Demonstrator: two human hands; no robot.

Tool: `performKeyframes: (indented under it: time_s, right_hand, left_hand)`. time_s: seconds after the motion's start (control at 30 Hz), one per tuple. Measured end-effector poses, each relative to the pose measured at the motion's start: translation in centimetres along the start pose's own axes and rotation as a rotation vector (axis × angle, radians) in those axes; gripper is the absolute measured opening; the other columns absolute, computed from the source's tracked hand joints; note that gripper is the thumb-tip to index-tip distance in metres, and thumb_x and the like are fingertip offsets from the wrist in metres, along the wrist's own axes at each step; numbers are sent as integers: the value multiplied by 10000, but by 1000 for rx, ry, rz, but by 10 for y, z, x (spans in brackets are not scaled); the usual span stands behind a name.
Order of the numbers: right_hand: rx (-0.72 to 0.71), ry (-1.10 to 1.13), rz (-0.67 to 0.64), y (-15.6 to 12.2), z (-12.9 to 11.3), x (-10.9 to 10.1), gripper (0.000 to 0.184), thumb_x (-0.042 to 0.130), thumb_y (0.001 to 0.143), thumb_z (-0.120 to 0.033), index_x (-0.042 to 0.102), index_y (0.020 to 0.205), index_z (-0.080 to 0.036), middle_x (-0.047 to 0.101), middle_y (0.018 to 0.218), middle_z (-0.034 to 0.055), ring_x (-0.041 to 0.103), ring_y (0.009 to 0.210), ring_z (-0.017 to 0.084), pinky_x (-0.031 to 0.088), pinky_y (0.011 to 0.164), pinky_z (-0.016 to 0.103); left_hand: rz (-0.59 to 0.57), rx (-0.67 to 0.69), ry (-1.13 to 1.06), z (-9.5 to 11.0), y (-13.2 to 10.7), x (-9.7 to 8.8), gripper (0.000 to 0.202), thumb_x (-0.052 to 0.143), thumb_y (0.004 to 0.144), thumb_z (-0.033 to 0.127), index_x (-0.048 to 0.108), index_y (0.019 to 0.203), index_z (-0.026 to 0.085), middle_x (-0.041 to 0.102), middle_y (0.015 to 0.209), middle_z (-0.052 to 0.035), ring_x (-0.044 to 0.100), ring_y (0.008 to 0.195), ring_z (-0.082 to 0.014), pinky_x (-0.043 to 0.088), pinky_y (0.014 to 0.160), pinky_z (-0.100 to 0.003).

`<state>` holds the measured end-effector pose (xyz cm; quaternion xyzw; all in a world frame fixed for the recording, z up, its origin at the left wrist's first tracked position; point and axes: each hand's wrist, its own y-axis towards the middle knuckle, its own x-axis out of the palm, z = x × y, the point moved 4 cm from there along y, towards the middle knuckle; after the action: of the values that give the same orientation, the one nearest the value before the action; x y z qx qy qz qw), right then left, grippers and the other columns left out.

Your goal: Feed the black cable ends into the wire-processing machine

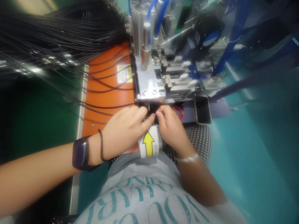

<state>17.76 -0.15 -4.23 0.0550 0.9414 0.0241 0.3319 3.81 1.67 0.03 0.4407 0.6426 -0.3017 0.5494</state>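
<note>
My left hand and my right hand meet at the fingertips over a small black cable end, pinching it from both sides. Much of that end is hidden by my fingers. Just below them hangs a white tag with a yellow arrow, curled around something I cannot see. Thin black cables run across an orange mat toward my hands, and they fan out into a thick bundle at the upper left.
A metal fixture with pneumatic cylinders and blue air hoses stands just beyond my hands. A phone lies to the right of a red loop of cable. A checked cloth covers my lap. The bench surface is green.
</note>
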Motion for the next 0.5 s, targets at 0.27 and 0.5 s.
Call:
performKeyframes:
  time_s: [0.27,0.5]
  right_hand:
    - [210,182,-68,0,11,2,149,405,911,-307,490,832,-213,575,829,16,536,830,189,409,728,303]
    - [167,175,-66,-1,4,-1,146,385,924,-294,492,865,-213,572,850,18,532,842,187,406,739,301]
  left_hand:
    - [-69,-45,-48,-1,6,-1,423,488,805,135,503,1220,215,487,904,-72,466,749,-203,368,603,-309]
    - [10,-32,-81,-2,1,2,349,461,842,159,529,1183,183,485,877,-67,449,716,-197,364,600,-314]
